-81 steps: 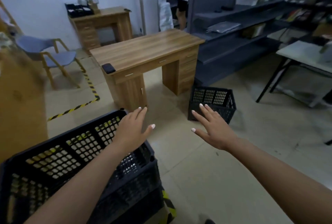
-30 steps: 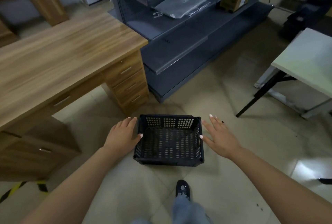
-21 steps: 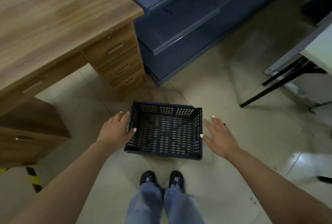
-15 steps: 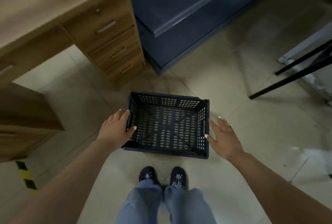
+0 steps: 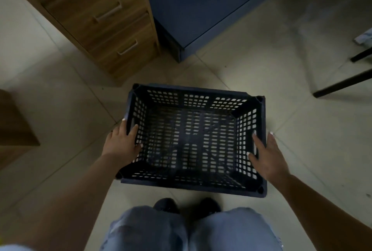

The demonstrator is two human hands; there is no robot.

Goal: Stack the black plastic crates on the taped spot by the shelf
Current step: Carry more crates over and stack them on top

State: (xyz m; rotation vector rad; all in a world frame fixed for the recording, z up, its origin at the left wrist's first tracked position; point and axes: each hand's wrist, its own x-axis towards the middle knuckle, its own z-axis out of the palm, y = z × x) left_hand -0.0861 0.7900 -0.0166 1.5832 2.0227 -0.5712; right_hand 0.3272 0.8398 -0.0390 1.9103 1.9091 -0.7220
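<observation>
One empty black plastic crate (image 5: 194, 97) with perforated walls sits on the tiled floor right in front of my feet. My left hand (image 5: 122, 144) grips its left wall, with fingers on both sides of the rim. On the opposite wall my right hand (image 5: 265, 154) holds on too, thumb inside and fingers outside. No taped spot shows in this view.
A wooden desk's drawer unit (image 5: 112, 29) stands at the upper left, and the blue-grey shelf base (image 5: 201, 9) beside it. Black table legs (image 5: 342, 83) cross the right edge. Another wooden panel (image 5: 14, 130) is at the left. My shoes (image 5: 167, 205) are just behind the crate.
I have walked from another crate to this one and bent down over it. Both hands, which hovered open beside the walls, have closed onto the left and right rims.
</observation>
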